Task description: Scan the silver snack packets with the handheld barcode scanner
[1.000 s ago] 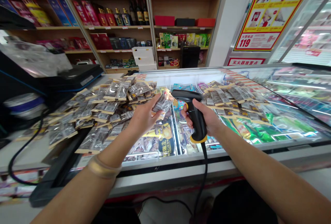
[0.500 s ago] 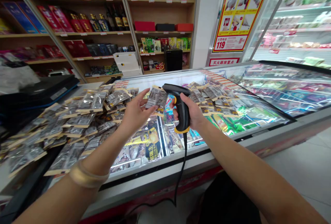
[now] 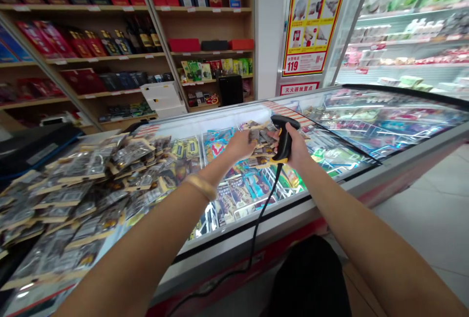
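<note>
Though unclear, scanner [image 3: 284,144] near packets' edge [image 3: 263,150]

The left hand [image 3: 240,147], which a second ago held up one packet mid-frame and then stood with spread fingers, has reached across to the smaller pile of flat, clear plastic packets with tan borders [image 3: 261,152], its fingers now at them. The right hand [image 3: 298,148] has carried the black pistol-shaped barcode scanner with yellow trim [image 3: 284,143] from that pile's left to its right. The larger packet pile [image 3: 78,185] has shifted toward the frame's lower left.
</note>
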